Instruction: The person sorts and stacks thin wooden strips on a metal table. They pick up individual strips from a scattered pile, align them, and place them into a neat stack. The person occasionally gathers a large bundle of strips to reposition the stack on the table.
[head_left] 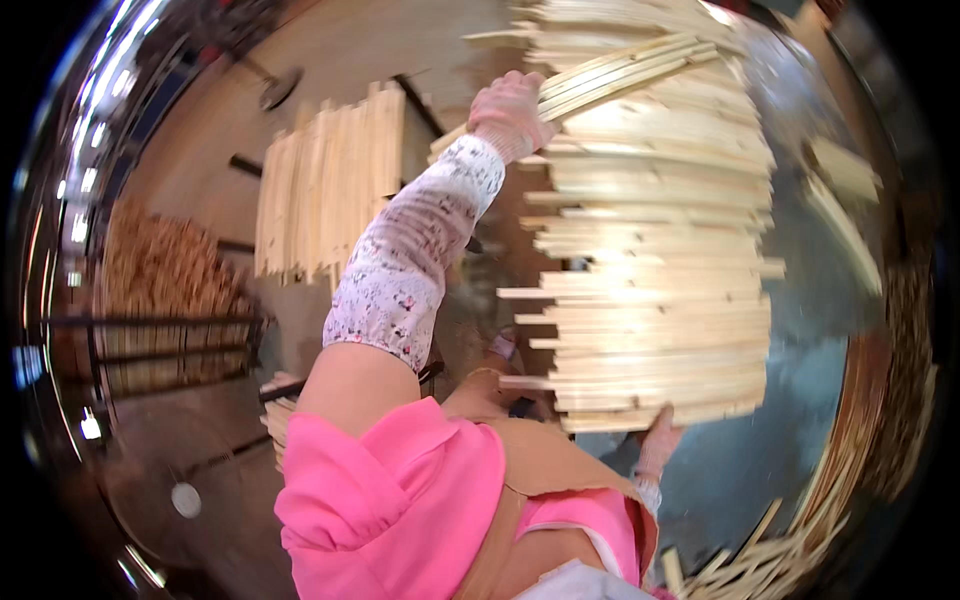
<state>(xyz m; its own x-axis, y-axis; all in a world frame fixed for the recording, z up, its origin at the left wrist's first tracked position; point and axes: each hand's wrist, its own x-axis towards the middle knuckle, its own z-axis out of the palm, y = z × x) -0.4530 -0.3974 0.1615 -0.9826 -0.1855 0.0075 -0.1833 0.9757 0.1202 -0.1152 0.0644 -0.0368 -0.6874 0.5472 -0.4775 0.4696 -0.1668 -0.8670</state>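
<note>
My left hand (512,112), in a pinkish knit glove below a floral sleeve, is closed around several pale wooden strips (625,75). They lie slanted across the far part of a wide layer of wooden strips (650,260), whose left ends stick out unevenly. At the near edge of that layer is my right hand (658,445), lower and closer to my body. One of its digits bends up over the nearest strip, while the other fingers are mostly hidden beneath the edge.
A smooth grey metal tabletop (720,480) bears the layer. Loose wood pieces (845,220) lie at its right, and a heap of thin offcuts (765,565) at the lower right. On the left stand a stack of pale strips (330,185) and a browner wood pile (170,270) behind dark metal bars.
</note>
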